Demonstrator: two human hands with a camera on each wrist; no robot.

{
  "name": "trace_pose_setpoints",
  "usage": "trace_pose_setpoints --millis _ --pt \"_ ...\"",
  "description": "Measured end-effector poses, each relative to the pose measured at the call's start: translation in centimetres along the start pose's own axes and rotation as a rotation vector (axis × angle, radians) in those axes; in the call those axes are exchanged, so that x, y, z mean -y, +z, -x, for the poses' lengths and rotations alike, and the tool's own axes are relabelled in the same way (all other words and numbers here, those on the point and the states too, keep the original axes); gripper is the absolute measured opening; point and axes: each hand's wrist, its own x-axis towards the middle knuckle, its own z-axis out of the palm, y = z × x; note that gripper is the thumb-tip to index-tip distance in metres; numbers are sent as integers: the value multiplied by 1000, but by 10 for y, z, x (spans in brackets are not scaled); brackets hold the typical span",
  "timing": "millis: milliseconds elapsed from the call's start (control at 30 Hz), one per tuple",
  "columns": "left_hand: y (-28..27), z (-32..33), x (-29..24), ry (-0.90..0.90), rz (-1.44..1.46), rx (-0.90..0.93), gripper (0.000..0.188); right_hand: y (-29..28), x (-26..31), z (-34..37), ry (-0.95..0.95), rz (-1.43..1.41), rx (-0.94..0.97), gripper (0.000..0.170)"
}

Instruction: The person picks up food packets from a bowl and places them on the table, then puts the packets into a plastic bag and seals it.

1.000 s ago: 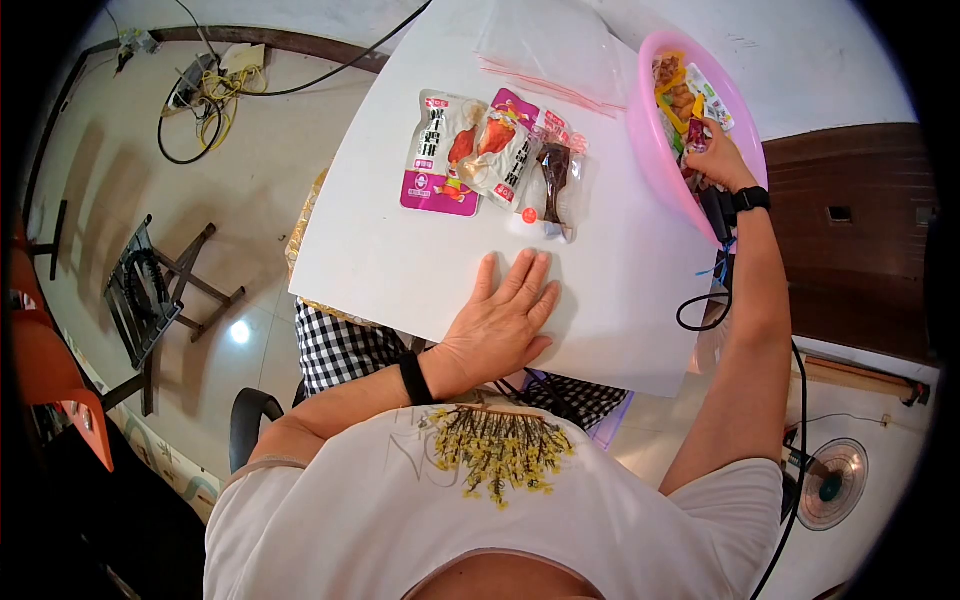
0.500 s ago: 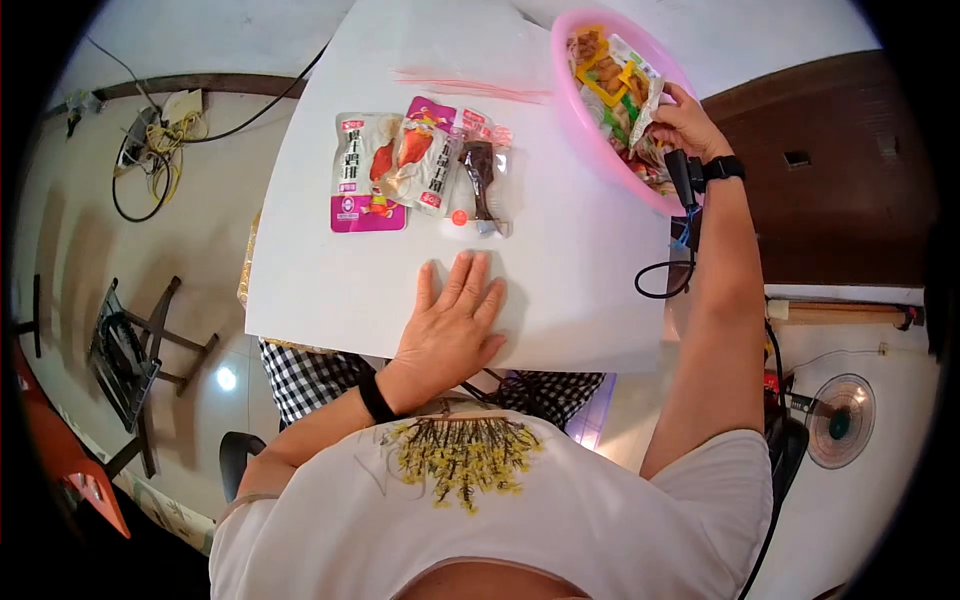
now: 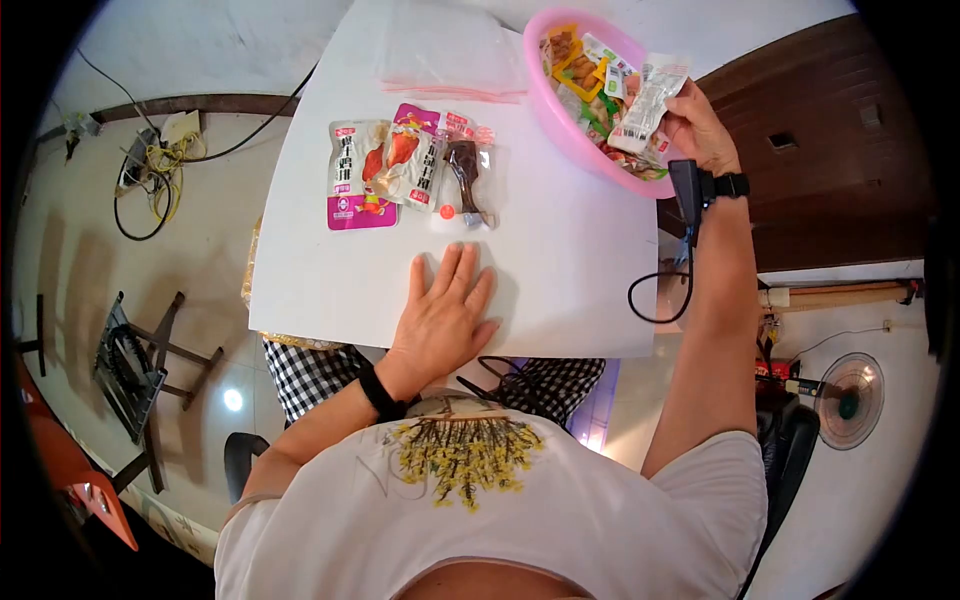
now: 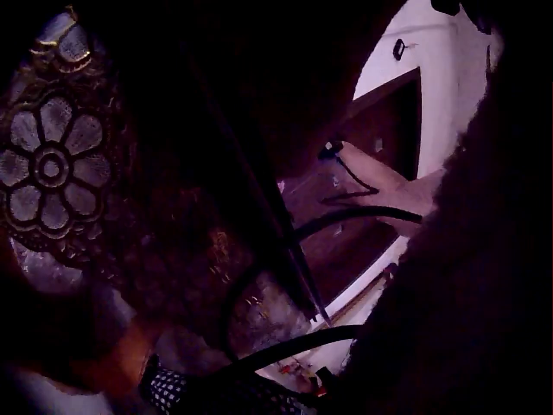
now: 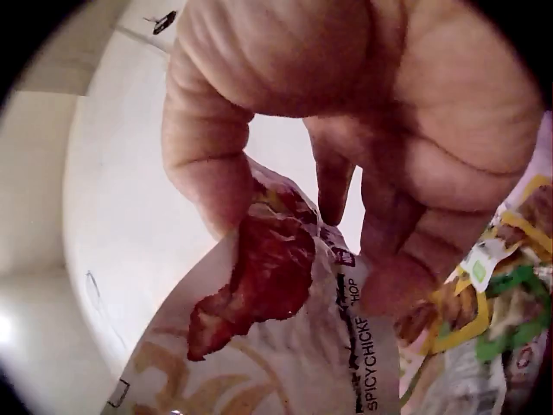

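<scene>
Above the near right side of a pink basin (image 3: 548, 110), my right hand (image 3: 705, 130) pinches a silvery packet (image 3: 648, 103). Up close in the right wrist view, the thumb and fingers of the hand (image 5: 346, 112) grip the packet (image 5: 285, 337), which shows red meat and the words "SPICY CHICK". My left hand (image 3: 440, 315) rests palm down on the white table (image 3: 570, 290), fingers spread. Just beyond its fingertips lie overlapping packets: a white and purple one (image 3: 350, 175), another (image 3: 412, 155) on top, and a clear one with a dark drumstick (image 3: 465, 175).
Several colourful packets (image 3: 583, 75) fill the basin. A clear plastic bag with red edging (image 3: 450, 60) lies at the table's far side. A black cable (image 3: 690, 270) hangs from the right wrist. On the floor stand a folding stool (image 3: 130, 365) and, at right, a fan (image 3: 848, 400).
My right hand, earlier reaching into the basin, has come up with the silvery packet. The left hand stays flat on the table, while the head view has shifted.
</scene>
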Motion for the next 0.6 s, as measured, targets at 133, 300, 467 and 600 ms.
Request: trace_pose_setpoints --millis 133,300,467,600 --pt "2 2 0 13 -17 -53 59 44 -2 34 -32 11 146 62" --pt "5 4 0 19 -2 -103 64 114 -36 87 58 -157 156 67" --pt "-2 10 7 32 237 -211 71 166 -83 124 194 -394 282 68" --pt "-16 21 12 9 662 -347 79 193 -101 152 306 -484 308 72"
